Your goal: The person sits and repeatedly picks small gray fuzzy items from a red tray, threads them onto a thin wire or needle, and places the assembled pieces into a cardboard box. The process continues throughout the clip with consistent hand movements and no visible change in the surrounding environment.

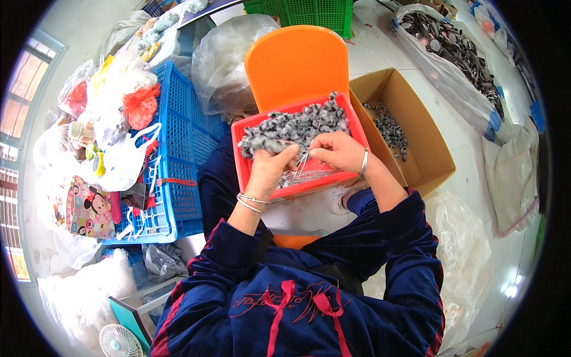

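A red plastic tray (239,169) sits in front of me on an orange chair (295,59). Grey-and-black fuzzy tufts (297,124) fill its far part, and thin silvery wires (309,175) lie along its near side. Over the tray, my left hand (272,169) pinches a grey fuzzy piece between thumb and fingers. Close beside it, my right hand (340,152) is closed, its fingertips on thin wires that fan out between both hands. The exact grip of the fingertips is too small to make out.
Right of the tray stands an open cardboard box (425,146) with more fuzzy pieces (389,128) inside. At left is a blue plastic crate (178,131) piled with bags. A white sack of dark round pieces (452,50) lies far right; a green crate (306,15) stands behind the chair.
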`<state>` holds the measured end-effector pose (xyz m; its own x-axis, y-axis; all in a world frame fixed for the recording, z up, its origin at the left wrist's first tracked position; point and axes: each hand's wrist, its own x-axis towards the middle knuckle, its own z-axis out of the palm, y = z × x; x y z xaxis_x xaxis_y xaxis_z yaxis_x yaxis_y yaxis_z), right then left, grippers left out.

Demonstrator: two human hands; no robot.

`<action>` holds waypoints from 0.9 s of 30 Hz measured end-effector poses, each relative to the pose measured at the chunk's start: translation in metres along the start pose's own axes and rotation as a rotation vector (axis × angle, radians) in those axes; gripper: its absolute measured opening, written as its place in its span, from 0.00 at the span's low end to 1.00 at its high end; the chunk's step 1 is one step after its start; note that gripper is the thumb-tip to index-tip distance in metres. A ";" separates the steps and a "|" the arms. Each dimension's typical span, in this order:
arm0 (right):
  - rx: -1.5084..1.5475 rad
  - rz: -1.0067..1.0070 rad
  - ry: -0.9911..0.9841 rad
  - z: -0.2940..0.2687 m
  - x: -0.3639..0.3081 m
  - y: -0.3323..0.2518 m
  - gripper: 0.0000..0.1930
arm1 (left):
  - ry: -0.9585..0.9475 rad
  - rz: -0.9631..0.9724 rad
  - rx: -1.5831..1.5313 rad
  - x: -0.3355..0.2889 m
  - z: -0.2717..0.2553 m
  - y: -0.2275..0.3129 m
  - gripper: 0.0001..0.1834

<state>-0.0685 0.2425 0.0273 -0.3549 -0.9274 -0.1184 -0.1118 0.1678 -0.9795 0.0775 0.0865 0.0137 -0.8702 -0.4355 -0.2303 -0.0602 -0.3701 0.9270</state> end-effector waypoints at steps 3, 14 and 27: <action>0.052 0.027 0.005 -0.011 0.000 0.007 0.08 | 0.027 0.003 -0.059 0.001 -0.002 0.008 0.05; 0.044 0.012 0.026 0.007 0.000 -0.008 0.07 | 0.011 0.041 -0.033 -0.003 0.012 0.000 0.06; 0.039 -0.115 0.026 -0.002 0.004 0.013 0.06 | 0.036 0.035 -0.116 0.000 0.004 0.004 0.07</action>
<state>-0.0730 0.2414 0.0148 -0.3662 -0.9305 -0.0008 -0.1174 0.0471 -0.9920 0.0751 0.0878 0.0182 -0.8527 -0.4780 -0.2107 0.0285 -0.4453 0.8949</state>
